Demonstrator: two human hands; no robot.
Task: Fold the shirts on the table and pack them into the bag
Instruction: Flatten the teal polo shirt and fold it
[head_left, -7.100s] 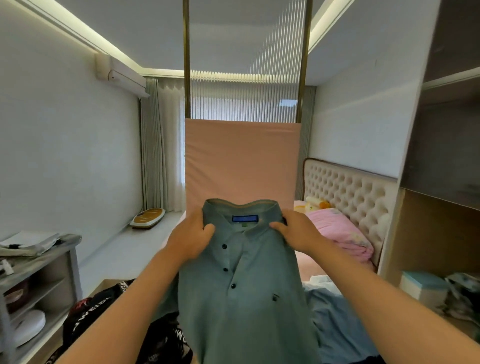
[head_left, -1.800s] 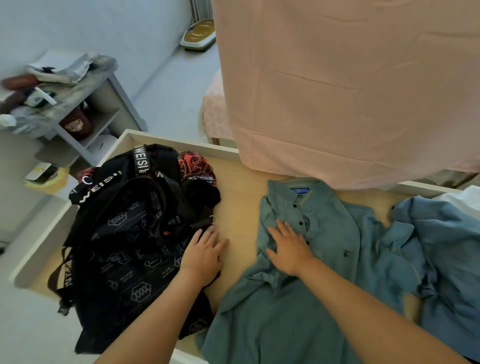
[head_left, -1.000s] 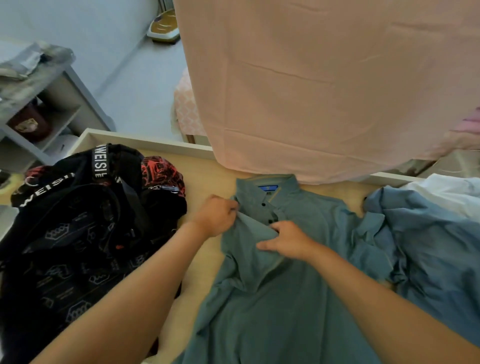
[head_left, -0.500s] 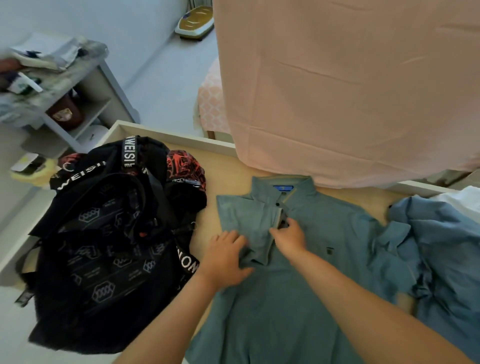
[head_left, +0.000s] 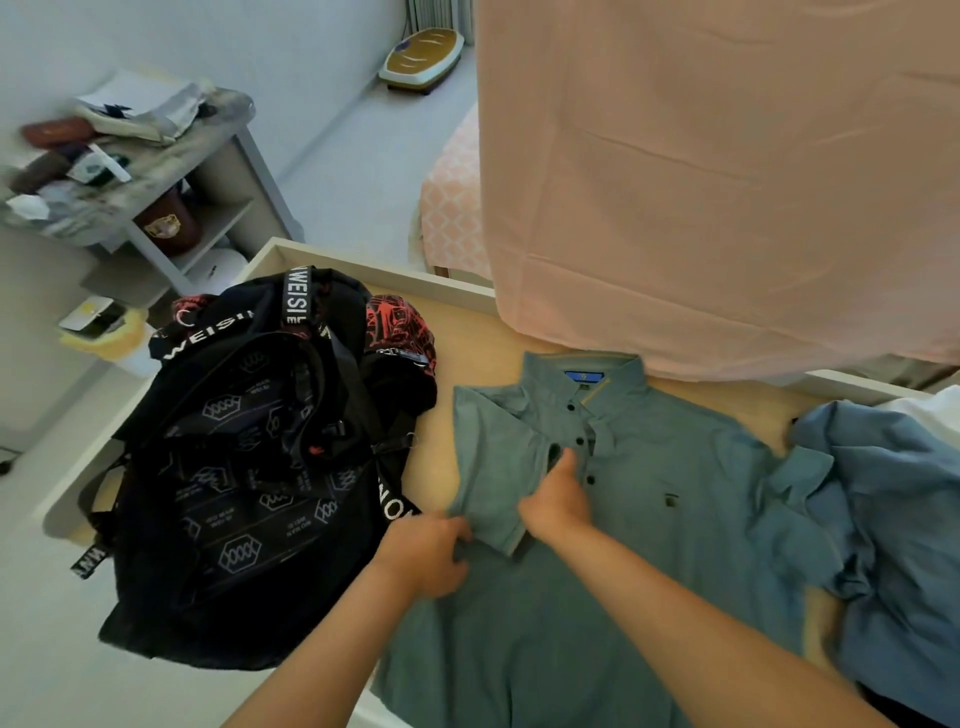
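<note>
Two hands on the teal shirt (head_left: 649, 519), flat on the desk (head_left: 467, 322) right of the black bag (head_left: 249, 467) (collar far). My left hand (head_left: 426, 553) fingers pinch its left side edge; my right hand (head_left: 558, 501) lies flat, fingers straight, pinning the folded-in sleeve (head_left: 493, 467). I should fold that side over straight, smoothing wrinkles outward.

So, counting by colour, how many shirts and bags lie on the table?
teal shirt: 1
blue shirt: 1
white garment, mostly out of view: 1
black bag: 1
Total: 4
</note>
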